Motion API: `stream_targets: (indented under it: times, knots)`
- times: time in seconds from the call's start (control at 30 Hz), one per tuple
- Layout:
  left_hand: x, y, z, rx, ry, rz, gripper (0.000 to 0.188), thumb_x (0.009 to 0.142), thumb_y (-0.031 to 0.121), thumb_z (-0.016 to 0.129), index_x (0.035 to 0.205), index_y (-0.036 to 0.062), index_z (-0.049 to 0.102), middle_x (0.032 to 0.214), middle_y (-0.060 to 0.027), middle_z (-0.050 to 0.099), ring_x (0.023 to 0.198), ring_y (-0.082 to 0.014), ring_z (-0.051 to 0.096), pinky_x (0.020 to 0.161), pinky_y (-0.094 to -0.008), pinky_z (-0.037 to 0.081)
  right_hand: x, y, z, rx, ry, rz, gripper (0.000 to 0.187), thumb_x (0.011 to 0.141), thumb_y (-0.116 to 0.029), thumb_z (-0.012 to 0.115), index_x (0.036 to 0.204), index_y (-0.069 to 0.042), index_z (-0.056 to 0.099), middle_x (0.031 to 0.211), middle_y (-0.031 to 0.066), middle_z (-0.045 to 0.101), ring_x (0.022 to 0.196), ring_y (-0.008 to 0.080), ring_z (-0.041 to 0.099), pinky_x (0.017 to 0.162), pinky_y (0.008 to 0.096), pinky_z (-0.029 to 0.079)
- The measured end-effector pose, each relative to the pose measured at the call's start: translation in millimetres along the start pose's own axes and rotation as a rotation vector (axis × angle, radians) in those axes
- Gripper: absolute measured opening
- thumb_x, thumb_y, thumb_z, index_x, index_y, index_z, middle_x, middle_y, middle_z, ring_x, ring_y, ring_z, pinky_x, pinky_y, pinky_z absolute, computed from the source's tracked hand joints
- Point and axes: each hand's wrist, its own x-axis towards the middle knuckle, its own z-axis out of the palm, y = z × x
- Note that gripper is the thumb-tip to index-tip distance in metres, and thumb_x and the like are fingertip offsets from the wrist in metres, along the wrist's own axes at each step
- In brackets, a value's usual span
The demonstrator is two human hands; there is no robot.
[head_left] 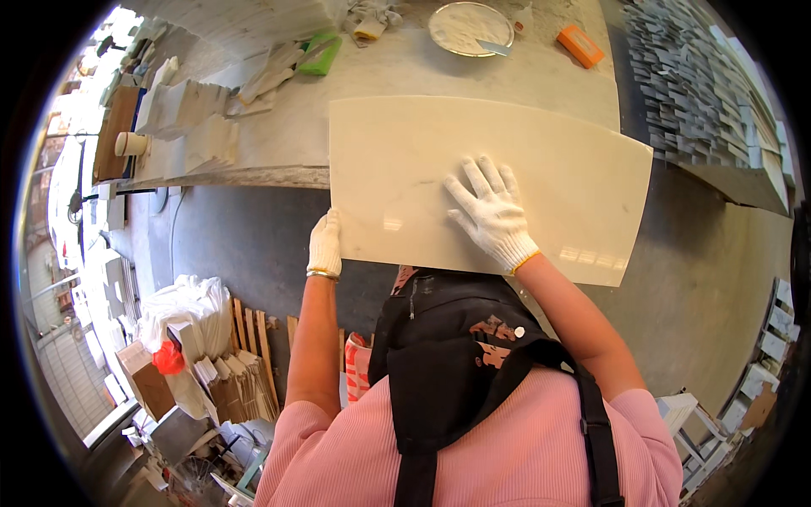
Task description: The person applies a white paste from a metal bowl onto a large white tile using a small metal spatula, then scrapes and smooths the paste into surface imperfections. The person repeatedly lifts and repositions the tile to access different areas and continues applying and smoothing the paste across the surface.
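Observation:
A large cream-white polished slab (557,186) lies partly on the worktable, its near part jutting past the table's front edge toward my body. My right hand (492,211), in a white knit glove with a yellow cuff edge, rests flat on the slab's face with its fingers spread. At the slab's left edge is my left hand (326,245), gloved the same way. It grips that edge near the front corner; part of its fingers is hidden beneath the slab.
On the worktable (389,76) stand a round pan of white powder (460,25) with a scraper (494,48), an orange box (580,46) and a green object (319,52). Stacked pale pieces (182,110) fill its left side. Many grey tiles (693,76) are stacked at right. Cartons (236,384) stand lower left.

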Motion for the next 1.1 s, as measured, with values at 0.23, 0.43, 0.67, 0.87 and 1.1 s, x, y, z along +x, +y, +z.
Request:
stream_targets:
  times: [0.23,0.43,0.67,0.87,1.1]
  knots:
    - [-4,6,2,-0.002,0.032,-0.001,0.044,0.105,0.036,0.051,0.113,-0.0055,0.065,0.101,-0.0044,0.068,0.089,-0.0113,0.060,0.081,-0.0284,0.050,7,-18,2,-0.001,-0.037,0.107,0.049,0.091,-0.038,0.067,0.136,-0.022,0.058,0.151,0.0149,0.041,0.142,0.0378,0.034,0.115,0.0571,0.024]
    - [-1,9,-5,0.006,-0.037,-0.021,0.047,0.105,0.034,0.052,0.124,-0.0082,0.061,0.116,-0.0107,0.068,0.101,-0.0165,0.064,0.091,-0.0303,0.051,3,-14,5,0.041,-0.019,0.015,0.042,0.090,-0.040,0.066,0.129,-0.024,0.064,0.148,0.0146,0.045,0.139,0.0374,0.038,0.116,0.0553,0.025]
    - [-6,9,-4,-0.006,-0.012,-0.013,0.044,0.105,0.034,0.052,0.117,-0.0067,0.064,0.107,-0.0070,0.069,0.094,-0.0132,0.063,0.086,-0.0291,0.051,-140,69,-40,-0.131,-0.029,0.428,0.055,0.095,-0.046,0.061,0.144,-0.022,0.055,0.156,0.0187,0.038,0.146,0.0407,0.031,0.118,0.0520,0.025]
    - [-3,9,-6,-0.011,-0.011,-0.035,0.044,0.104,0.033,0.054,0.120,-0.0076,0.063,0.111,-0.0095,0.069,0.097,-0.0156,0.065,0.087,-0.0299,0.052,-204,129,-65,0.052,0.298,1.057,0.069,0.095,-0.048,0.060,0.149,-0.007,0.044,0.154,0.0218,0.041,0.142,0.0377,0.038,0.115,0.0438,0.032]
    - [-3,11,2,-0.086,0.094,0.007,0.039,0.103,0.031,0.057,0.108,-0.0057,0.067,0.100,-0.0057,0.069,0.087,-0.0128,0.064,0.080,-0.0282,0.052,-198,153,-82,0.724,0.536,1.293,0.050,0.097,-0.035,0.066,0.122,0.008,0.064,0.118,0.0097,0.067,0.107,0.0155,0.059,0.097,0.0286,0.044]
